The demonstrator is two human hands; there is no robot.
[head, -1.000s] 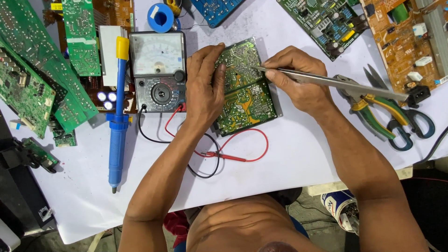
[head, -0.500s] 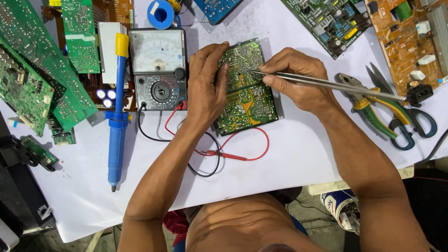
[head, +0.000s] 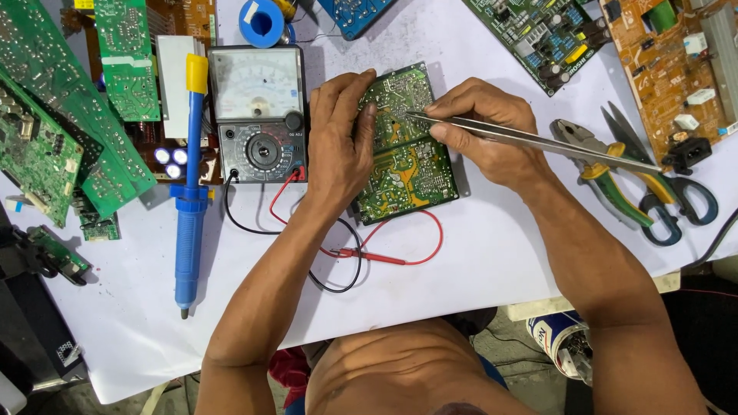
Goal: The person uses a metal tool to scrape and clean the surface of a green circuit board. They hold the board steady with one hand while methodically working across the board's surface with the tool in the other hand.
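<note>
A green circuit board [head: 407, 165] lies solder side up on the white table [head: 492, 253]. My left hand [head: 338, 142] lies flat on the board's left edge and holds it down. My right hand [head: 484, 131] pinches long metal tweezers [head: 538, 142] whose tips touch the board's upper middle. An analog multimeter [head: 257, 111] sits just left of my left hand, with its red and black probe leads [head: 369, 257] lying loose under my forearm.
A blue desoldering pump [head: 187, 192] lies left of the meter. Green boards [head: 54, 131] crowd the left side, more boards [head: 669, 54] the top right. Pliers [head: 615, 184] and scissors [head: 676, 192] lie at the right. A solder spool [head: 261, 21] sits at the top.
The tweezer tips have shifted slightly left and up across the board. My left hand has stayed pressed on the board.
</note>
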